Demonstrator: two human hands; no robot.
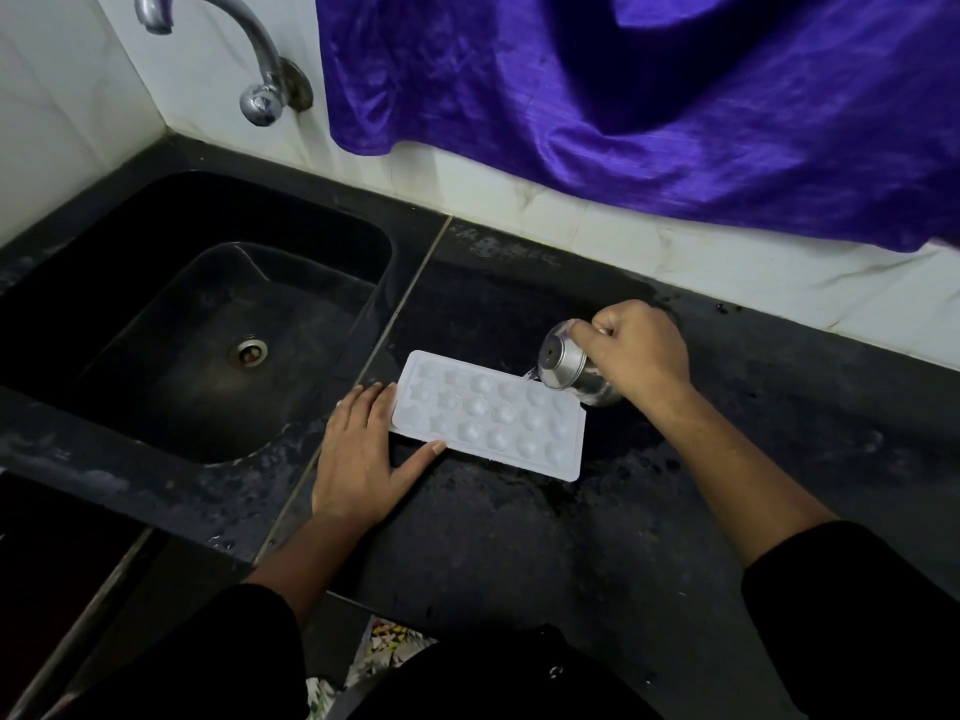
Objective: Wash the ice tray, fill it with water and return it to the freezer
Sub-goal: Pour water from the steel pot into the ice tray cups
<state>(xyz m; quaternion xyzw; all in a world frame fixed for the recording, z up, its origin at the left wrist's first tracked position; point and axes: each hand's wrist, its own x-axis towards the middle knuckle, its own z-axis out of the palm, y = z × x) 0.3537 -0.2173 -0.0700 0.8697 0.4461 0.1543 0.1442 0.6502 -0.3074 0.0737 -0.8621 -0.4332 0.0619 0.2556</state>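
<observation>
A white ice tray [488, 414] with several shaped cavities lies flat on the dark wet countertop [519, 537], just right of the sink. My left hand [363, 449] rests flat on the counter with straight fingers and thumb touching the tray's left end. My right hand [636, 350] grips a small steel pot [563, 362], tilted mouth-down over the tray's far right corner. A thin stream of water runs from the pot's rim onto the tray.
A black sink [197, 324] with a metal drain [252, 352] lies to the left. A chrome tap [249, 59] is mounted on the white tiled wall above it. A purple cloth [649, 96] hangs over the wall behind the counter.
</observation>
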